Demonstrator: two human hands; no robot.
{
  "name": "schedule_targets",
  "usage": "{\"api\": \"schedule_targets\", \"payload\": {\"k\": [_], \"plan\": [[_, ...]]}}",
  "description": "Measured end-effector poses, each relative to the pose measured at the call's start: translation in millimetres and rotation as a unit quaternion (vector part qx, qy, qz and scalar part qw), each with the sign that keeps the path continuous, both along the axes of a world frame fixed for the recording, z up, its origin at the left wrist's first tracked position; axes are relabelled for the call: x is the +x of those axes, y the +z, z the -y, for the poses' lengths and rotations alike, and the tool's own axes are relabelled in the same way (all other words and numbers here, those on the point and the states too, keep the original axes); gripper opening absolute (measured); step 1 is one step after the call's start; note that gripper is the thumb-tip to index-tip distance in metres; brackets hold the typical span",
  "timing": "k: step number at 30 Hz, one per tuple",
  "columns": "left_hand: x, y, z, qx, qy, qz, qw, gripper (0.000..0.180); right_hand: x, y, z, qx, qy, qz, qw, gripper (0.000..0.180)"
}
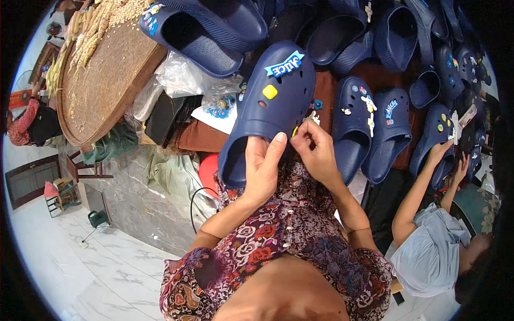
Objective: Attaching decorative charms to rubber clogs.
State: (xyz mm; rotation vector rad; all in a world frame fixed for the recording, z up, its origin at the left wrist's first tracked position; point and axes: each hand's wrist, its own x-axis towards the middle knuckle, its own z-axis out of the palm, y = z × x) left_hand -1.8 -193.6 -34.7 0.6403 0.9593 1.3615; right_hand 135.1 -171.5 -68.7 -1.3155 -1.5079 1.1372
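Note:
A navy blue foam clog is held up in front of me, toe pointing away. My left hand grips it at the heel opening, with fingers inside the shoe and the thumb outside. On its upper sit a light blue banner-shaped charm and a yellow charm; several holes are bare. Close to the clog's right side, my right hand pinches a small yellow charm, partly hidden by the fingers. A blue flower charm lies beyond the clog on the brown surface.
Other navy clogs crowd the table's back and right. A woven tray of corn stands at the left, near a clear plastic bag and a packet of blue charms. At the right, a co-worker's hands handle another clog.

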Motion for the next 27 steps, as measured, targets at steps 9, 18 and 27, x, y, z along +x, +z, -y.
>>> {"api": "schedule_targets", "payload": {"k": [9, 18, 27], "plan": [[10, -11, 3, 0.050, 0.022, -0.043, 0.998, 0.054, -12, -6, 3, 0.152, -0.043, 0.144, 0.977, 0.019], [11, -13, 3, 0.045, 0.032, -0.028, 0.998, 0.055, -13, -20, 2, 0.170, -0.062, 0.127, 0.975, 0.019], [21, -14, 8, 0.037, 0.006, -0.062, 0.997, 0.054, -3, -25, 12, -0.055, -0.061, -0.066, 0.994, 0.020]]}}
